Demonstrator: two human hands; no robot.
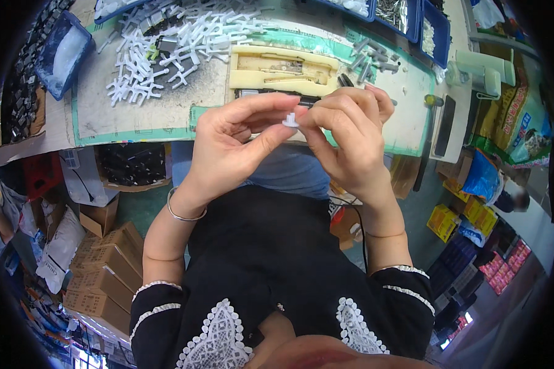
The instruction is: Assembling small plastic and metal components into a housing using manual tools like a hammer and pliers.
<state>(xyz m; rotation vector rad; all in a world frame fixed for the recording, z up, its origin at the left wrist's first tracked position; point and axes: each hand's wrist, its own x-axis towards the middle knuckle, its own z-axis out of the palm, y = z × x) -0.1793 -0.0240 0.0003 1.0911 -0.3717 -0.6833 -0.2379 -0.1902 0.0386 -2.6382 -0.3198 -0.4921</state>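
A small white plastic piece [290,120], a disc with a short stem standing up, is between my two hands over the near edge of the workbench. My left hand [228,138] is closed on it, thumb tip below and index fingertip above. From the other side my right hand [351,132] meets it in a pinch; its fingertips touch the disc's right edge, and they partly hide it. Just beyond my fingers lies a cream-coloured holder block [283,67] with a long recess. A dark bar-shaped part [246,93] shows along its near side, partly covered by my hands.
A heap of white forked plastic pieces [166,55] covers the bench's far left. Grey tubular parts [372,58] lie right of the block. Blue bins [68,55] stand at the left and far right. Cardboard boxes [104,270] are stacked low at the left.
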